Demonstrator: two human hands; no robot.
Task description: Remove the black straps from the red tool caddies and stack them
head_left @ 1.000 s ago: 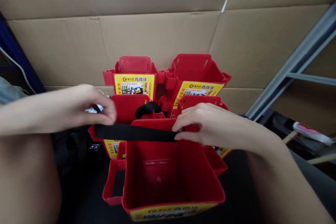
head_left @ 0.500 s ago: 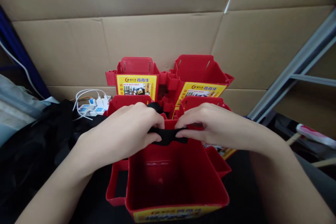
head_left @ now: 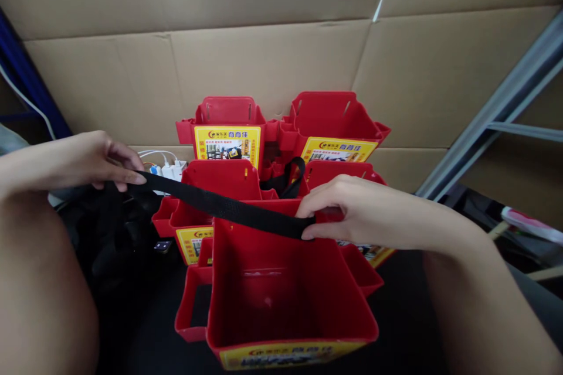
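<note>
Black strap [head_left: 220, 206] is stretching taut between left hand [head_left: 85, 159], fingers pinching its far-left end, and right hand [head_left: 347, 211], pinching it against near red bin [head_left: 290, 304] rim

A flat black woven fabric strap [head_left: 220, 207] runs taut in a straight slanting line, its higher end off to the left and its lower end at the back rim of the nearest open red plastic bin [head_left: 290, 281]. Beyond that rim the strap continues as a loose loop between the bins behind. The bin stands upright and empty, square-walled, with a yellow printed label along its front edge and a handle loop on its left side.
</note>
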